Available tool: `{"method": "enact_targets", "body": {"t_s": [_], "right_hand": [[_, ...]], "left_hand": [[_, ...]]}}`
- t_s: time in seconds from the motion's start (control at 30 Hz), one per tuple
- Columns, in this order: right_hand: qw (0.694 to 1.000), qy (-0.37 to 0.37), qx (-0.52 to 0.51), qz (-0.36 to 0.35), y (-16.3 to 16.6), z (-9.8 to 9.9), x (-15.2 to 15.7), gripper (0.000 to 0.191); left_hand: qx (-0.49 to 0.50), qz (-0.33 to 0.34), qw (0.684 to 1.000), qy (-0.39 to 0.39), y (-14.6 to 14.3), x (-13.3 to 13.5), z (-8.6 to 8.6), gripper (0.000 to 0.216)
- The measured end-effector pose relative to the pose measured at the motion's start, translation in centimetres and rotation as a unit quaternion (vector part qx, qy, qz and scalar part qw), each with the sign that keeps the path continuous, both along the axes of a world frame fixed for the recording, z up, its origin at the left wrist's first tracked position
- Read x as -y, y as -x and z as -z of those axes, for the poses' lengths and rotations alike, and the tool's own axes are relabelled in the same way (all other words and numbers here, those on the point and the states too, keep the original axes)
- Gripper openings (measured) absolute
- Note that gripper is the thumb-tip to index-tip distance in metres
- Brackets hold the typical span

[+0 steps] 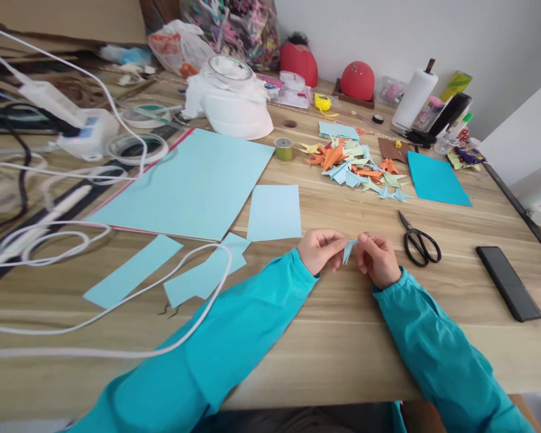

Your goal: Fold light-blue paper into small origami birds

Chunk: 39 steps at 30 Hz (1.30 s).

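Note:
My left hand (319, 249) and my right hand (377, 258) meet just above the wooden table (342, 337), both in teal sleeves. Between their pinched fingertips is a small folded piece of light blue paper (348, 249). Each hand's fingers are closed on it from its own side. A light blue paper rectangle (274, 211) lies just beyond my left hand. Black scissors (418, 242) lie to the right of my right hand.
A large light blue sheet (189, 186) and blue offcuts (133, 270) lie at left under white cables (117, 313). A pile of folded paper figures (356, 165), a teal sheet (437, 179), a black phone (508, 282) and a paper towel roll (413, 99) sit further out.

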State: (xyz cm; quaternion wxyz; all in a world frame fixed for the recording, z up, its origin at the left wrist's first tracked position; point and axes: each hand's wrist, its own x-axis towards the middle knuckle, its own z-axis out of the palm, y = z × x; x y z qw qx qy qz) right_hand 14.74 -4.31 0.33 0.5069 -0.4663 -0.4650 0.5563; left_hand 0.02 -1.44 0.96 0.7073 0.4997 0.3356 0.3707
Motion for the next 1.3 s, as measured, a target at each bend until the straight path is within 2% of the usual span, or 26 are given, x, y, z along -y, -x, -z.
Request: {"method": "enact_targets", "body": {"t_s": [0.17, 0.53, 0.83, 1.3], "right_hand": [[0.994, -0.038, 0.096, -0.025, 0.1, -0.2, 0.3, 0.046], [0.992, -0.024, 0.126, -0.018, 0.1, -0.4, 0.4, 0.050], [0.996, -0.020, 0.089, -0.002, -0.1, 0.2, 0.3, 0.060], [0.999, 0.001, -0.001, 0.043, 0.1, 0.4, 0.0, 0.058]], "left_hand": [[-0.018, 0.016, 0.999, -0.029, -0.3, 0.5, 0.0, 0.039], [-0.024, 0.041, 0.999, -0.020, -0.2, 0.3, 0.0, 0.033], [-0.020, 0.043, 0.999, -0.021, 0.2, 0.1, -0.6, 0.030], [-0.014, 0.035, 0.999, -0.009, 0.2, -0.2, -0.3, 0.028]]}}
